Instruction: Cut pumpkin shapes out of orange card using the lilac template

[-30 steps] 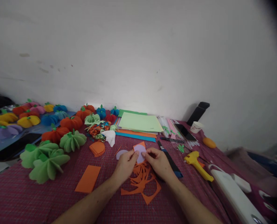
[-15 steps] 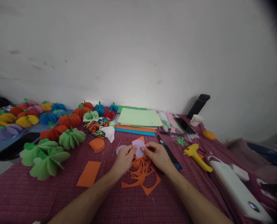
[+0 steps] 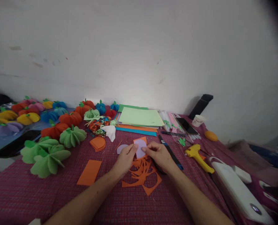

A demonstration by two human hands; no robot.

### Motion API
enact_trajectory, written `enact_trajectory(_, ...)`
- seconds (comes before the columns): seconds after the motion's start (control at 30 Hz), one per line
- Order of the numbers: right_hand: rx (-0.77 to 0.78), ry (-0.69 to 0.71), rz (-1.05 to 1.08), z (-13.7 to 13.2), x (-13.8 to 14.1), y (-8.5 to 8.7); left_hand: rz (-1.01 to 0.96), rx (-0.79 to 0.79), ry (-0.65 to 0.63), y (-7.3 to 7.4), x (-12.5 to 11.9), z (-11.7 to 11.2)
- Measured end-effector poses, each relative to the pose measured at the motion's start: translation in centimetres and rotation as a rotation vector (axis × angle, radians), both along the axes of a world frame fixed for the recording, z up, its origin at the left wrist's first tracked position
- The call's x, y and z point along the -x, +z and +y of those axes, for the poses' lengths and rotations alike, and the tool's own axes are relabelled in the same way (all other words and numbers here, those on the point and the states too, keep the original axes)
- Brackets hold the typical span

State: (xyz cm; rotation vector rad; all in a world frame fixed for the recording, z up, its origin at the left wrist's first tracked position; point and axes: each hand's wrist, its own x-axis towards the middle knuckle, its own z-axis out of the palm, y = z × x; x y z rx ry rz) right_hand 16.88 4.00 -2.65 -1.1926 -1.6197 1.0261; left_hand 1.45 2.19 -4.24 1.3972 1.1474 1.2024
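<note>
A round-edged lilac paper piece (image 3: 140, 148) lies against an orange paper piece (image 3: 143, 139), whose top edge and corner show behind it. My left hand (image 3: 127, 157) pinches the two by the left edge, thumb on the lilac face. On the right side, my right hand (image 3: 158, 154) grips them between thumb and fingers. Just under the hands are curled orange paper offcuts (image 3: 141, 175). Another lilac paper piece (image 3: 121, 148) rests on the cloth, partly behind my left hand. Left of it sit a stack of rounded orange pieces (image 3: 98, 143) and an orange rectangle (image 3: 89, 172).
Paper pumpkins (image 3: 70, 118) in several colours fill the left side. A stack of coloured sheets (image 3: 140, 116) is by the wall. To the right are a blue-and-black tool (image 3: 171, 153), a yellow glue gun (image 3: 198, 157), a paper cup (image 3: 198, 120) and a white power bank (image 3: 240, 190).
Both hands keep their hold on the lilac and orange paper, with barely any shift. The whole view has moved slightly.
</note>
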Motion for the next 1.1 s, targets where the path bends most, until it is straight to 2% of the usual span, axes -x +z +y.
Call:
enact_trajectory(0.27, 0.042, 0.008, 0.044, -0.15, 0.11, 0.17, -0.018, 0.026, -0.039, -0.04, -0.05, -0.1)
enact_trajectory(0.77, -0.031, -0.025, -0.066, -0.18, -0.01, 0.39, 0.056, 0.014, -0.029, 0.32, 0.06, -0.17)
enact_trajectory(1.1, -0.027, -0.006, 0.074, -0.08, 0.23, 0.11, 0.055, 0.024, -0.038, 0.35, 0.15, -0.17)
